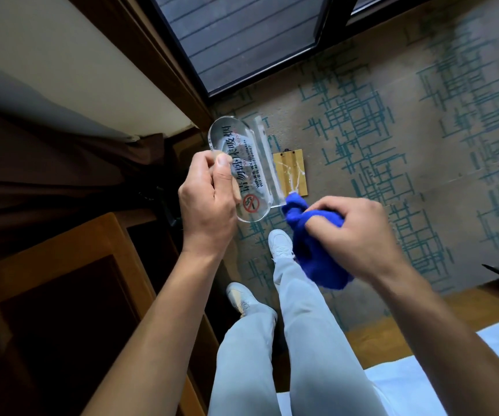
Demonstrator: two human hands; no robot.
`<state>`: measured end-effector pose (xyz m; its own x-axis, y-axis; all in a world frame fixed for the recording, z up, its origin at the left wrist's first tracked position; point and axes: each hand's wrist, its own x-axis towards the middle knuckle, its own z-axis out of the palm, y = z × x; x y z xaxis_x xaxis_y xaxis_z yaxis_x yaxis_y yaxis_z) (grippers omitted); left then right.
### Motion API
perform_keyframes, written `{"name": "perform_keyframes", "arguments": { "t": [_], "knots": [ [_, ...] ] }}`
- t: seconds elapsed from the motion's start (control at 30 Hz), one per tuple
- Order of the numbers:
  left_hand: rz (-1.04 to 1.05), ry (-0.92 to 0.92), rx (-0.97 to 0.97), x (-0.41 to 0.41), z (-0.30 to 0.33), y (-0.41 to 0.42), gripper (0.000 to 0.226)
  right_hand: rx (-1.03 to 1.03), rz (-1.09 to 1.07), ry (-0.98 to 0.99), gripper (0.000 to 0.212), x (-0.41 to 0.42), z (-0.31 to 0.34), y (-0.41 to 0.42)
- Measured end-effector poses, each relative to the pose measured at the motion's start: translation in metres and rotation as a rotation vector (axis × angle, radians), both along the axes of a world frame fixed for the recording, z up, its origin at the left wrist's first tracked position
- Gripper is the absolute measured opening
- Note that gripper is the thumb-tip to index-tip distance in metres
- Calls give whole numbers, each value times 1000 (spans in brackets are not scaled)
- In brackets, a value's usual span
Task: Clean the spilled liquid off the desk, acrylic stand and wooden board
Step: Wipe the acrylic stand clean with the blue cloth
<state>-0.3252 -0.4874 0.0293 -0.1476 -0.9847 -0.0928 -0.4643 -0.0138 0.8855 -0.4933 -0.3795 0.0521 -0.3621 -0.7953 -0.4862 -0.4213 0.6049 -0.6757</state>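
My left hand [204, 199] holds a clear acrylic stand [239, 163] in the air above the floor; it carries black printed characters and a red no-smoking sign. My right hand [353, 232] is closed on a bunched blue cloth [314, 244], whose tip touches the lower right edge of the stand. A small wooden board [293, 172] lies on the carpet beyond the stand, with pale streaks of liquid across it. The desk [71, 265] is the dark wooden furniture at the lower left.
Patterned beige and teal carpet [392, 130] covers the floor. A dark-framed glass door [242, 40] stands at the top. A brown curtain [47, 163] hangs at the left. My legs and white shoes [279, 244] are below, and a white bed corner [452, 370] is at the lower right.
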Motion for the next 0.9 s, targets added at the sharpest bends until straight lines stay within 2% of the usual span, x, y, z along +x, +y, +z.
{"name": "perform_keyframes", "arguments": {
  "t": [0.1,0.17,0.27,0.37,0.47,0.6,0.7,0.73,0.8,0.9],
  "knots": [
    [-103,179,122,8,10,-9,20,-76,-275,-225,22,-21,-11,-9],
    [-211,220,156,14,13,-16,18,-147,-354,-373,16,-28,-14,-22],
    [-349,183,164,20,16,-27,17,-244,-241,-471,12,-31,-14,-43],
    [-468,111,196,24,18,-39,17,-268,-78,-574,24,-33,-12,-59],
    [-505,46,188,26,16,-47,17,-281,-16,-579,30,-33,-10,-66],
    [-471,-19,119,27,14,-51,17,-334,-63,-507,29,-24,-8,-64],
    [-297,-75,71,21,12,-44,22,-416,-151,-355,28,-11,-9,-58],
    [-178,-79,127,18,11,-39,28,-455,-157,-288,29,-7,-9,-56],
    [82,43,422,8,12,-26,39,-534,-166,-171,32,3,-9,-53],
    [222,281,891,1,17,-8,70,-592,-217,-139,35,11,-11,-50]
  ]
}}
